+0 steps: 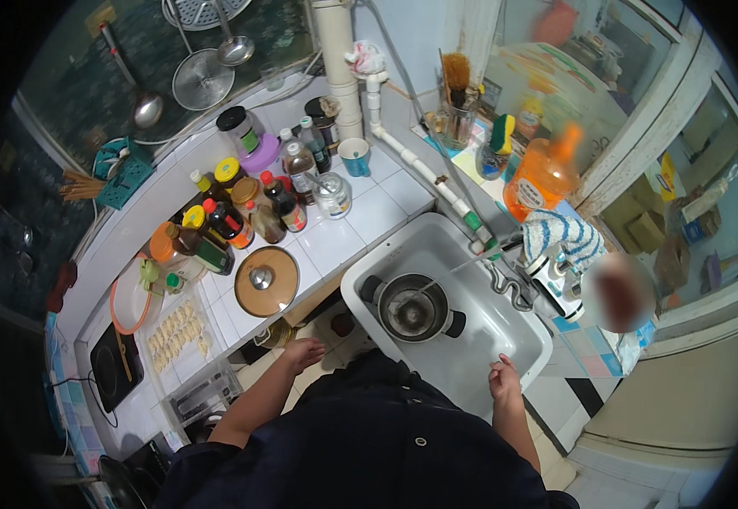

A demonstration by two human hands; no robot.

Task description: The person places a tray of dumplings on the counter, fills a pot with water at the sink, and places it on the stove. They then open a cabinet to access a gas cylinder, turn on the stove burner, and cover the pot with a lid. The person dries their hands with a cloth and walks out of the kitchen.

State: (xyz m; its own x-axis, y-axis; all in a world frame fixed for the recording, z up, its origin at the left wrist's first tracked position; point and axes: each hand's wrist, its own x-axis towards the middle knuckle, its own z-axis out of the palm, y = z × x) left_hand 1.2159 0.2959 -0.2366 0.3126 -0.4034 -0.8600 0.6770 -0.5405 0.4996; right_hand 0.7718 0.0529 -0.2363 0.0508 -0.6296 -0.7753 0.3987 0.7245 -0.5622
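Note:
A steel pot (pixel 393 327) with two black handles stands in the grey sink (pixel 462 360). Water runs in a thin stream from the faucet (pixel 501 246) into the pot. My left hand (pixel 304 354) hangs left of the sink, below the counter edge, its fingers loosely stretched and holding nothing. Over the sink's near right part is my right hand (pixel 503 377), empty, with its fingers slightly bent and apart. Neither hand touches the pot.
A round brown lid (pixel 267 282) lies on the tiled counter (pixel 316 252). Several sauce bottles (pixel 284 205) stand behind it. Dumplings (pixel 175 332) sit in rows on a tray at left. An orange bottle (pixel 541 180) and a striped cloth (pixel 562 235) are beyond the faucet.

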